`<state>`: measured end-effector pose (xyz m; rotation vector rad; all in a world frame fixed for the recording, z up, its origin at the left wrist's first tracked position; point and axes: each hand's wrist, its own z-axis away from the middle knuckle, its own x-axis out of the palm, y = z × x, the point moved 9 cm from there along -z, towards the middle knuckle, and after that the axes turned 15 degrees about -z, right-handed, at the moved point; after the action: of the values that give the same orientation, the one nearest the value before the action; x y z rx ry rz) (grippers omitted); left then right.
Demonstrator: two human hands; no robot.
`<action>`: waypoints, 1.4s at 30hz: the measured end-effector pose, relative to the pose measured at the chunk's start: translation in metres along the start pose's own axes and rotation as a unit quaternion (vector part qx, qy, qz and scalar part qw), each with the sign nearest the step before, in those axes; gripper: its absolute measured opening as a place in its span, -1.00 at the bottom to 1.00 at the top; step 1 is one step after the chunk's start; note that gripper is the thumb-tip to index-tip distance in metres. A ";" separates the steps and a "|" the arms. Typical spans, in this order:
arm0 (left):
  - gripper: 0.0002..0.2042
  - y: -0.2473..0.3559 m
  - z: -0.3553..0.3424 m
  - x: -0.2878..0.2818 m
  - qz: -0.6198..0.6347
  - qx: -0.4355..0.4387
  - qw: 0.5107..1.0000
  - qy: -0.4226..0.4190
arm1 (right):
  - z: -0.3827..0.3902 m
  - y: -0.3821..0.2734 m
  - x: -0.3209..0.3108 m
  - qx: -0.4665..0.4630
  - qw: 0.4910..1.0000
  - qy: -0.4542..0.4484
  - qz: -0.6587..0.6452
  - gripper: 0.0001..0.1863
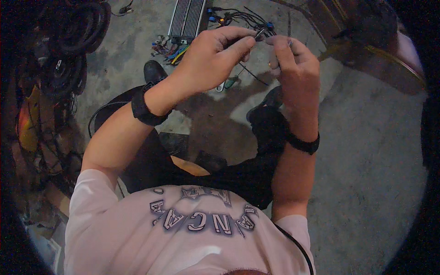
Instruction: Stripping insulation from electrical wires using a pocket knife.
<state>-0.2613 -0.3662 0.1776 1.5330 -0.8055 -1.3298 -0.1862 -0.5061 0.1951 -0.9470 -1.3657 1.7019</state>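
My left hand (220, 59) is raised in front of me, its thumb and forefinger closed on a small dark piece with a shiny edge (260, 35). What kind of thing it is, I cannot make out. Close beside it, my right hand (295, 57) has its fingers curled together at the same spot; whatever lies between them is hidden. Past the hands, on the concrete floor, lies a finned silver metal box (187, 19) with several coloured wires (176, 54) coming out of its near end. Black cables (240, 18) with blue connectors spread to its right.
Below my hands a small green-handled tool (232, 81) lies on the floor between my shoes. Dark coiled or ringed objects (82, 27) are piled along the left side. A brown box-like object (389, 64) with a light edge stands at the far right.
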 end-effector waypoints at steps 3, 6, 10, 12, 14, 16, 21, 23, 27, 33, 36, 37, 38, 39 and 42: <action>-0.75 0.006 -0.001 -0.003 0.019 -0.015 1.000 -0.009 | 0.005 -0.010 0.001 -0.069 0.997 -0.017 0.045 -0.67; -0.78 0.006 -0.001 -0.004 0.016 -0.023 1.000 -0.011 | 0.017 -0.023 0.012 -0.134 0.984 -0.058 0.102 -0.68; -0.81 0.003 0.000 -0.002 0.075 -0.046 0.995 -0.037 | 0.020 -0.016 0.020 -0.049 0.988 -0.064 0.128 -0.67; -0.81 0.002 0.003 -0.004 0.089 -0.064 0.992 -0.056 | 0.022 -0.026 0.025 -0.111 0.979 -0.055 0.162 -0.64; -0.81 0.001 0.005 -0.008 0.084 -0.082 0.991 -0.063 | 0.022 -0.025 0.030 -0.110 0.978 -0.053 0.169 -0.63; -0.81 0.000 0.004 -0.010 0.086 -0.073 0.992 -0.051 | 0.021 -0.025 0.031 -0.111 0.976 -0.056 0.177 -0.62; -0.80 0.005 0.006 -0.009 0.106 -0.066 0.991 -0.056 | 0.023 -0.025 0.032 -0.121 0.978 -0.065 0.155 -0.62; -0.79 0.008 0.008 -0.012 0.080 -0.066 0.993 -0.061 | 0.025 -0.025 0.034 -0.128 0.978 -0.065 0.154 -0.63; -0.77 0.013 0.007 -0.014 0.111 -0.040 0.990 -0.072 | 0.025 -0.028 0.034 -0.135 0.978 -0.069 0.140 -0.64; -0.71 0.034 0.007 -0.024 -0.012 0.022 0.999 -0.046 | 0.026 -0.036 0.037 -0.130 0.971 -0.088 0.180 -0.63; -0.70 0.044 0.007 -0.031 -0.047 0.071 0.996 -0.017 | 0.027 -0.043 0.039 -0.148 0.967 -0.086 0.187 -0.64; -0.71 0.047 0.006 -0.034 -0.059 0.082 0.995 -0.011 | 0.026 -0.044 0.041 -0.147 0.967 -0.086 0.187 -0.64; -0.71 0.050 0.006 -0.036 -0.070 0.092 0.993 -0.004 | 0.026 -0.046 0.041 -0.146 0.971 -0.082 0.171 -0.65; -0.71 0.049 0.005 -0.038 -0.070 0.092 0.993 -0.004 | 0.025 -0.047 0.040 -0.145 0.974 -0.078 0.155 -0.66; -0.74 0.048 0.005 -0.042 -0.078 0.094 0.993 -0.001 | 0.023 -0.045 0.040 -0.144 0.979 -0.083 0.120 -0.67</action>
<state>-0.2698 -0.3467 0.2373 1.7721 -0.8462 -1.4001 -0.2200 -0.4734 0.2394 -1.1944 -1.6993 1.8243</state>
